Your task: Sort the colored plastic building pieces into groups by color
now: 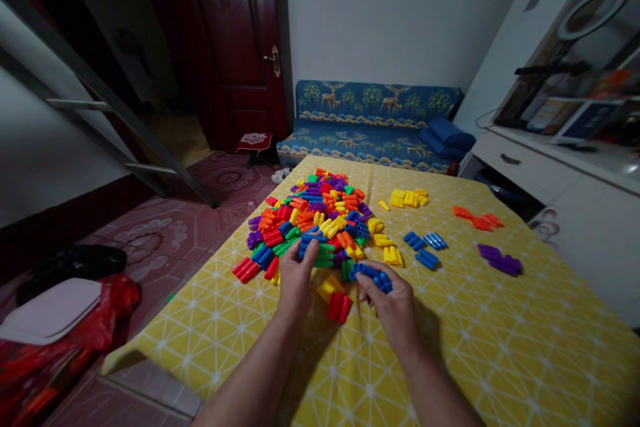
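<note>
A large heap of tube-shaped plastic building blocks (320,210) in mixed colours lies ahead of my hands. At the heap's near edge, my left hand (296,273) pinches a blue block (312,239) between thumb and fingers. Farther right, my right hand (395,297) is closed around blue blocks (371,273) whose round ends stick out past the fingers. Between the two hands, a red block (339,307) and a yellow block (329,287) lie on the cloth. Apart from the heap sit small groups: blue blocks (425,248), yellow blocks (410,198), orange blocks (477,218) and purple blocks (500,259).
A yellow patterned tablecloth (240,360) covers the table. Beyond it stands a blue sofa (350,137) with deer and tree prints. At the right is a white cabinet (575,213); a metal ladder (120,110) leans at the left, with bags (117,307) on the floor.
</note>
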Tool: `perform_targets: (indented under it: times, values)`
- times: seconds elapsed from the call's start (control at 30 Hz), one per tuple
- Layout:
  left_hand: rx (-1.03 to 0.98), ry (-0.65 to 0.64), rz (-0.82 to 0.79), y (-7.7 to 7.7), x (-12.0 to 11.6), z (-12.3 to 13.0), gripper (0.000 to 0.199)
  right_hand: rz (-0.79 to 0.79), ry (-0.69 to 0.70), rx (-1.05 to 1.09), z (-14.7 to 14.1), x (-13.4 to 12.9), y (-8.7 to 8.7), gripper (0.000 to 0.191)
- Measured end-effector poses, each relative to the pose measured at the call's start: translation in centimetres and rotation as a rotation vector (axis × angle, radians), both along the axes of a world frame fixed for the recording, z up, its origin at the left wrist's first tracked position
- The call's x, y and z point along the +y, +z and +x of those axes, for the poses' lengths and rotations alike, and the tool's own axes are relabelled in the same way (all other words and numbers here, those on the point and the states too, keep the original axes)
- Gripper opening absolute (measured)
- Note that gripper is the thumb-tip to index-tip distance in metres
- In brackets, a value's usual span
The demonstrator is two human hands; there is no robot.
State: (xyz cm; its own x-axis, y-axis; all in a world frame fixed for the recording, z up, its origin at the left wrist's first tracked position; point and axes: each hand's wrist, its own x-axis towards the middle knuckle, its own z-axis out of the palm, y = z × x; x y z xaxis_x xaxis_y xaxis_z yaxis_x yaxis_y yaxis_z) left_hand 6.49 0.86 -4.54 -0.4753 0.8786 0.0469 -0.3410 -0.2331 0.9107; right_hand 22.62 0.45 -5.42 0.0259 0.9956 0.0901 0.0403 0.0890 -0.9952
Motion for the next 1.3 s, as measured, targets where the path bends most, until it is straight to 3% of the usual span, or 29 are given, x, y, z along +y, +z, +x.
perform_targets:
  times: [0.13,0.23,0.37,0.47,0.53,0.63,0.7,0.77,0.83,0.93,1.0,1.13,1.3]
  values:
    - [-0.148,0.016,0.007,0.1,0.1,-0.2,0.042,0.134,-0.117,-0.109,0.2,1.0,-0.1,0.038]
    - [-0.132,-0.049,0.045,0.2,-0.1,0.4,0.041,0.337,-0.043,-0.217,-0.4,1.4,-0.1,0.046]
    - [0.041,-0.188,0.081,0.4,-0.6,1.1,0.037,0.273,0.066,-0.147,-1.2,0.7,0.2,0.044]
    - [0.235,-0.281,0.131,0.7,-0.8,1.1,0.032,0.231,0.038,-0.124,-1.1,0.0,0.5,0.037]
    - [0.241,-0.195,0.123,0.8,-0.7,0.8,0.034,0.182,0.003,-0.124,-0.8,-0.1,0.7,0.032]
    - [0.079,0.049,0.073,0.7,-0.4,0.1,0.039,0.098,-0.064,-0.080,-0.5,0.3,0.7,0.039]
    - [-0.008,0.081,0.120,0.6,-0.4,0.0,0.038,0.140,-0.103,-0.077,-0.4,0.7,0.5,0.046]
    - [-0.032,-0.077,0.179,0.3,-0.6,0.3,0.037,0.218,-0.099,-0.097,-0.5,1.1,0.4,0.050]
    - [-0.020,-0.318,0.180,0.0,-0.9,0.9,0.037,0.245,-0.078,-0.091,-0.5,1.3,0.4,0.049]
    - [0.011,-0.572,0.110,-0.5,-1.3,1.8,0.040,0.161,-0.047,0.007,0.0,1.0,0.5,0.049]
    - [0.047,-0.642,0.066,-0.5,-1.5,2.1,0.040,0.121,-0.014,0.071,0.3,0.7,0.3,0.049]
    - [0.122,-0.657,0.036,-0.2,-1.6,2.2,0.041,0.086,0.030,0.110,0.6,0.5,-0.4,0.048]
    - [0.105,-0.709,0.041,0.1,-2.0,2.4,0.040,-0.041,-0.094,0.240,0.1,0.8,-0.4,0.053]
